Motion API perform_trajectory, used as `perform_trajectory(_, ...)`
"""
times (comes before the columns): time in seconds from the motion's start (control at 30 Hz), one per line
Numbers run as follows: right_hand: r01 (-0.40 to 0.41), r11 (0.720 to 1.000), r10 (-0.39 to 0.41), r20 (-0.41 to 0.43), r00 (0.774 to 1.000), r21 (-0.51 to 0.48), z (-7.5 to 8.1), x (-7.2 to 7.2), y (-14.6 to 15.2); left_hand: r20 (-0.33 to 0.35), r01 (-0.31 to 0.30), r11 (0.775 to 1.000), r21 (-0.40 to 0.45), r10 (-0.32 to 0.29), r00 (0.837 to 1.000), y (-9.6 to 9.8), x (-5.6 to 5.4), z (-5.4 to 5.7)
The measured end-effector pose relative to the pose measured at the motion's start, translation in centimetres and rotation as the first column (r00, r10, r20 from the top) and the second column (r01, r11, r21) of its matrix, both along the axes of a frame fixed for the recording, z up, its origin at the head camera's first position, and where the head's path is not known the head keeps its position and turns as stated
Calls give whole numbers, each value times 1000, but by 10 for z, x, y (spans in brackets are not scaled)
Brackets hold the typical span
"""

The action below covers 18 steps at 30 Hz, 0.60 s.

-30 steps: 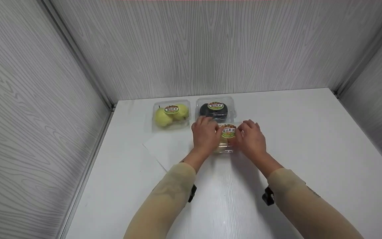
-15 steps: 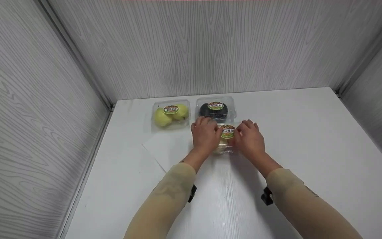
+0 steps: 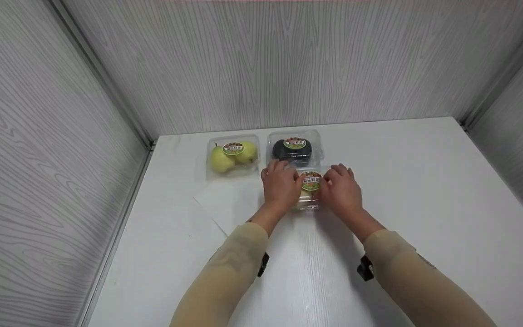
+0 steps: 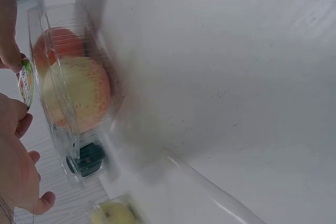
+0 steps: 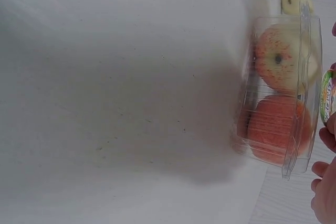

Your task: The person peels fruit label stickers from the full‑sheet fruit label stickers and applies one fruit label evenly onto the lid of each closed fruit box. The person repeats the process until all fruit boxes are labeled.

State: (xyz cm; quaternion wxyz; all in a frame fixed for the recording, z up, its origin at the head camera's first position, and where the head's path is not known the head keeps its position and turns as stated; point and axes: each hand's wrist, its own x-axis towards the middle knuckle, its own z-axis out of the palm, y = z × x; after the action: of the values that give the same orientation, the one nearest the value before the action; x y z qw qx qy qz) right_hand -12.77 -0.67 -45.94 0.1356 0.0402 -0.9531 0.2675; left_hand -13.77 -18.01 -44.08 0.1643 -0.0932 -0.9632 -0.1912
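Between my hands, a clear plastic clamshell box (image 3: 308,205) holds one pale, red-flecked apple (image 4: 79,93) and one redder apple (image 5: 278,129). An oval fruit sticker (image 3: 311,180) lies close over its lid. My left hand (image 3: 281,185) pinches the sticker's left edge between thumb and fingers. On the opposite edge, my right hand (image 3: 342,190) pinches it the same way. Both wrist views show the sticker side-on, right at the lid's top. The hands partly cover the box's sides in the head view.
Behind the hands stands a clear box with dark fruit (image 3: 292,152), bearing a similar sticker. A box of yellow-green pears (image 3: 233,159) is to its left, also stickered. A white sheet (image 3: 223,204) lies left of the left forearm. Grey wood-grain panels (image 3: 261,68) enclose the table.
Both hands stay nearly in place with the sticker between them. The sticker has shifted very slightly left and toward me; the right hand has edged left.
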Motion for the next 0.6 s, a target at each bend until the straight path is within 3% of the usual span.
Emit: perform_trajectory(0.6, -15, 1000, 15, -5, 1000, 25, -4, -2, 2, -17, 5, 997, -76, -7, 1000, 2, -3, -5)
